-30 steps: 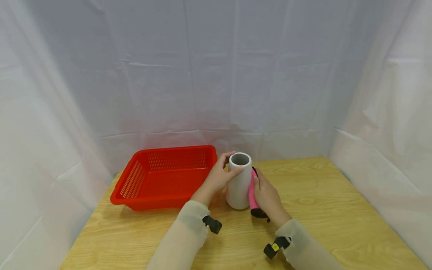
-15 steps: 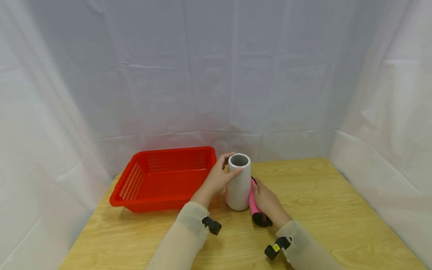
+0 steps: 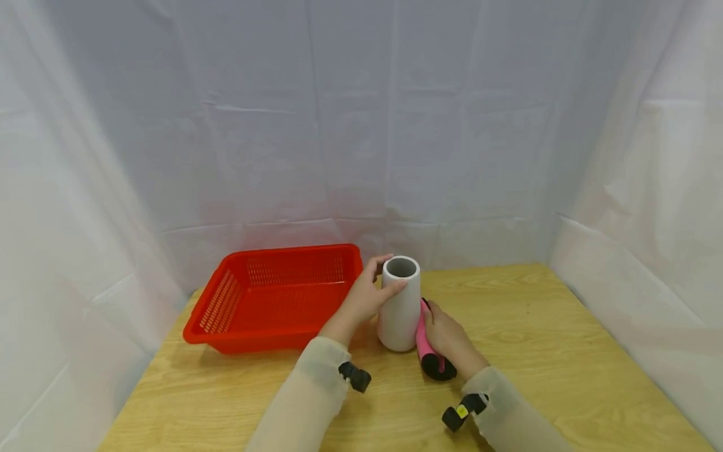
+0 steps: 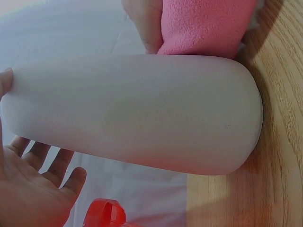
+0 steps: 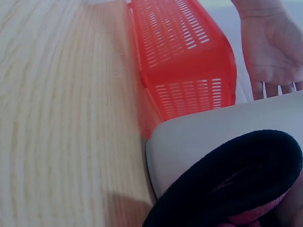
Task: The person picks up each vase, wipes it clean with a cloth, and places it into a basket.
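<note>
Left grip curls round our upright vase; right grip clasps pink roll at its 3 o'clock.

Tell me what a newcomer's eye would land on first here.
The red basket on the left of the wooden table stands out first. Beside it stands a white vase, upright, gripped near its rim by the left hand, while the right hand holds a pink and black roll against its side.
</note>
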